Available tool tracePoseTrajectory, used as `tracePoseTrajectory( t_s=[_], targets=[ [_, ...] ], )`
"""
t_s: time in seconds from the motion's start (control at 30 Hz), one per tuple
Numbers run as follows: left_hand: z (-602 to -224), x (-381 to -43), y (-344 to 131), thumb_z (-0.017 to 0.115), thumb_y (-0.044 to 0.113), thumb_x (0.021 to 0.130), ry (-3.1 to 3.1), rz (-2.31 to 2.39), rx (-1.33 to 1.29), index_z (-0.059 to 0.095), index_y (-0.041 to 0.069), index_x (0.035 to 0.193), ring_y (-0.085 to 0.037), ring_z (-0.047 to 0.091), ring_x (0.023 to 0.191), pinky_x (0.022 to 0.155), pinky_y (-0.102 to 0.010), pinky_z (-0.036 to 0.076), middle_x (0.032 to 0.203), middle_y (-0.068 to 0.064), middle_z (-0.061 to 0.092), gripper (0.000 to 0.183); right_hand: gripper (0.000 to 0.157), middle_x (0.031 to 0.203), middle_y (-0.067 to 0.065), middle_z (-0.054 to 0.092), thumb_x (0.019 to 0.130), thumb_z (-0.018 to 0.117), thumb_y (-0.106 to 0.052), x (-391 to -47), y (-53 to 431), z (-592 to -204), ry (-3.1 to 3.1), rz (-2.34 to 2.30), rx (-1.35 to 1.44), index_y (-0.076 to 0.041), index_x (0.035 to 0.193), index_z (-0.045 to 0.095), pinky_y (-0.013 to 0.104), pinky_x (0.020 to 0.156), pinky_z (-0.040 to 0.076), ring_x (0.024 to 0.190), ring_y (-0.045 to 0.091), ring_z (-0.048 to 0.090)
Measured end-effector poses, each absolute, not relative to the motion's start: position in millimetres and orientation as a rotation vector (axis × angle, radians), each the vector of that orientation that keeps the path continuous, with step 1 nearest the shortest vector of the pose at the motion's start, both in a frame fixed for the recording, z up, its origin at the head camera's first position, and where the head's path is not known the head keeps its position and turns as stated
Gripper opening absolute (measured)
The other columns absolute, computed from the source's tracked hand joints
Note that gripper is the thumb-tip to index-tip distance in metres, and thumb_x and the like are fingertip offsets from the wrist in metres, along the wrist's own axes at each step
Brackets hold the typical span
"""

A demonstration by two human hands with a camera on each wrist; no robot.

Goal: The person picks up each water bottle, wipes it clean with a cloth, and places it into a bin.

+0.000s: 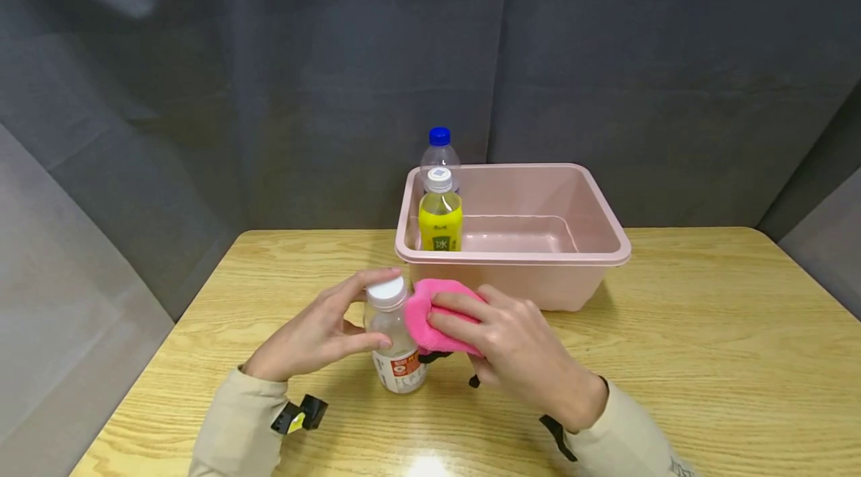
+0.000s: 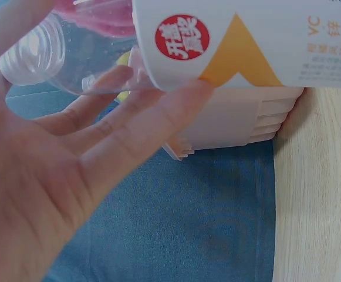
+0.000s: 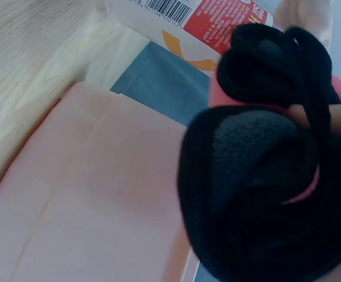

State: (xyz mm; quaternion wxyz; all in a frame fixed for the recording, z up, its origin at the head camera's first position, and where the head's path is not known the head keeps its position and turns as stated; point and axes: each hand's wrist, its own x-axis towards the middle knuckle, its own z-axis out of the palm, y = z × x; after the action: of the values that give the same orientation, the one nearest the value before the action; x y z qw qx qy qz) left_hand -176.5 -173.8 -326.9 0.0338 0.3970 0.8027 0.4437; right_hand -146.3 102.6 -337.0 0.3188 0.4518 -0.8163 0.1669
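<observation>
A clear plastic bottle (image 1: 401, 368) with a white cap and a white, red and orange label stands nearly upright in front of the tub. My left hand (image 1: 329, 327) holds it from the left, the index finger over the cap and the thumb across the shoulder. From the right, my right hand (image 1: 514, 339) grips a bunched pink cloth (image 1: 440, 316) against the bottle's upper side. Dark fuzzy folds and a black loop (image 3: 252, 176) hang below the pink part and fill much of the right wrist view. The label (image 2: 246, 44) faces the left wrist camera.
Behind the hands sits a pink plastic tub (image 1: 511, 275) on the wooden table (image 1: 706, 342). At its left end stand a yellow-labelled bottle (image 1: 440, 223) with a white cap and a clear bottle with a blue cap (image 1: 439, 137). A dark grey curtain (image 1: 363, 88) hangs behind.
</observation>
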Motion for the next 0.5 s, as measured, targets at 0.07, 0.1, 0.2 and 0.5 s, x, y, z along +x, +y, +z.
tracePoseTrajectory(
  t_s=[0.07,0.1,0.2,0.5],
  targets=[
    [-327,-176,-174,0.076,0.003,0.089,2.480,1.358,1.211,0.041,0.007,0.148,-0.039,0.059,0.115,0.071,-0.031,0.061,0.141,-0.019,0.051,0.069,0.061,0.117,0.000,0.069,0.057,0.078,0.015,-146,103,-338,-2.189,0.413,1.211,-0.016,0.110,0.075,0.020,0.046,0.040,0.072,0.018,0.053],
    [-327,-176,-174,0.077,0.003,0.089,2.485,1.355,1.206,0.041,0.007,0.148,-0.038,0.059,0.115,0.071,-0.031,0.061,0.141,-0.019,0.051,0.069,0.060,0.116,0.000,0.068,0.057,0.078,0.014,-146,103,-338,-2.211,0.391,1.224,-0.016,0.109,0.075,0.021,0.047,0.041,0.072,0.019,0.054],
    [-326,-176,-174,0.078,0.006,0.089,2.496,1.348,1.184,0.041,0.008,0.148,-0.037,0.059,0.114,0.072,-0.031,0.061,0.141,-0.018,0.051,0.069,0.053,0.113,-0.001,0.068,0.060,0.080,0.010,-147,102,-341,-2.271,0.302,1.264,-0.017,0.105,0.075,0.024,0.051,0.046,0.072,0.020,0.057],
    [-326,-175,-173,0.078,0.007,0.089,2.511,1.335,1.169,0.041,0.009,0.148,-0.036,0.059,0.113,0.071,-0.032,0.061,0.142,-0.018,0.051,0.070,0.042,0.101,-0.007,0.067,0.066,0.079,0.007,-149,94,-360,-2.491,0.134,1.385,-0.020,0.097,0.074,0.027,0.056,0.050,0.074,0.016,0.062]
  ],
)
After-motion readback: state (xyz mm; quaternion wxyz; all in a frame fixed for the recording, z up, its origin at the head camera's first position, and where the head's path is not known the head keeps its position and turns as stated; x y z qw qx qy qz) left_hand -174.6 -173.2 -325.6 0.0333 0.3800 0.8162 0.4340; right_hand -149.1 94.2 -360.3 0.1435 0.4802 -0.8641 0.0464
